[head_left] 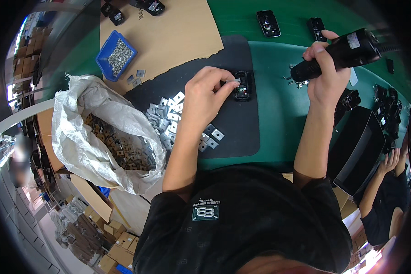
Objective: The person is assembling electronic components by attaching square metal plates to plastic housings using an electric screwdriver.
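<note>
My left hand [207, 95] is at the left edge of a small black plastic housing [243, 90] on the dark mat. Its thumb and forefinger pinch a small metal plate [237, 81], partly hidden by the fingertips, over the housing. Parts inside the housing show on its open upper side. My right hand [326, 68] is wrapped round a black electric screwdriver [340, 54], held tilted with its tip down to the left. That tip is just above a small heap of screws [299, 84] on the green table. Square metal plates [171, 115] with holes lie heaped beside my left forearm.
A white woven sack [84, 153] full of metal plates stands left. Behind it, a blue bin [116, 57] of small metal parts sits by cardboard [169, 32]. More black housings [268, 23] lie far back. At right are a black box [358, 150] and a co-worker's hand [390, 160].
</note>
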The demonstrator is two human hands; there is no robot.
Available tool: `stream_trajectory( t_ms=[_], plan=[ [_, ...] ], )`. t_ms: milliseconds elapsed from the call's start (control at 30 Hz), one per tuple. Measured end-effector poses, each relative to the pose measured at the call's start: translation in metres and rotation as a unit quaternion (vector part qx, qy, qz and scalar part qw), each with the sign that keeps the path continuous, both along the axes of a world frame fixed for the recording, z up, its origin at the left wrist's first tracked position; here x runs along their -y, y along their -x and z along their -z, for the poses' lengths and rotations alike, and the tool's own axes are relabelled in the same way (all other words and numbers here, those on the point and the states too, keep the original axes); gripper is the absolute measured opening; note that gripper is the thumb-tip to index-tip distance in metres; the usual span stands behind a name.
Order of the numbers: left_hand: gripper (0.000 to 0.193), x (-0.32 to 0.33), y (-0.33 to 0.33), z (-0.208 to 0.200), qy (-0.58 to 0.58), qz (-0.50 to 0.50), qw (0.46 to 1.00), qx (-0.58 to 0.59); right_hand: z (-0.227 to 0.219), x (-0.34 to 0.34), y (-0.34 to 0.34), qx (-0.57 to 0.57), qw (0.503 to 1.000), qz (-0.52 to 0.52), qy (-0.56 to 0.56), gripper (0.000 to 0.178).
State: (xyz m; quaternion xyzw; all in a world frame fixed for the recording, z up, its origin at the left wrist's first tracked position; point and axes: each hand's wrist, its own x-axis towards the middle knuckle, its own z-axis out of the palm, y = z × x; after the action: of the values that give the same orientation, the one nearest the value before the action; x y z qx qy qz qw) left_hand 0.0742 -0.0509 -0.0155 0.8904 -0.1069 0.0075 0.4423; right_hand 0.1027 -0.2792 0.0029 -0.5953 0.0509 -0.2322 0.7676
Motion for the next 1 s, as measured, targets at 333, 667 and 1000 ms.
stream_trajectory(
  t_ms=[333, 667, 1000],
  plan=[
    [0.014, 0.006, 0.002, 0.006, 0.031, 0.029, 0.999, -0.010, 0.001, -0.002, 0.000, 0.045, 0.997, -0.031, -0.051, 0.036],
    [0.020, 0.008, -0.005, 0.021, -0.077, 0.085, 0.981, 0.158, -0.020, -0.005, 0.013, 0.072, 0.995, -0.064, -0.028, 0.043],
    [0.035, 0.013, -0.010, 0.018, 0.013, 0.049, 0.999, 0.008, -0.026, -0.004, 0.019, 0.149, 0.979, -0.102, -0.094, 0.046]
  ],
)
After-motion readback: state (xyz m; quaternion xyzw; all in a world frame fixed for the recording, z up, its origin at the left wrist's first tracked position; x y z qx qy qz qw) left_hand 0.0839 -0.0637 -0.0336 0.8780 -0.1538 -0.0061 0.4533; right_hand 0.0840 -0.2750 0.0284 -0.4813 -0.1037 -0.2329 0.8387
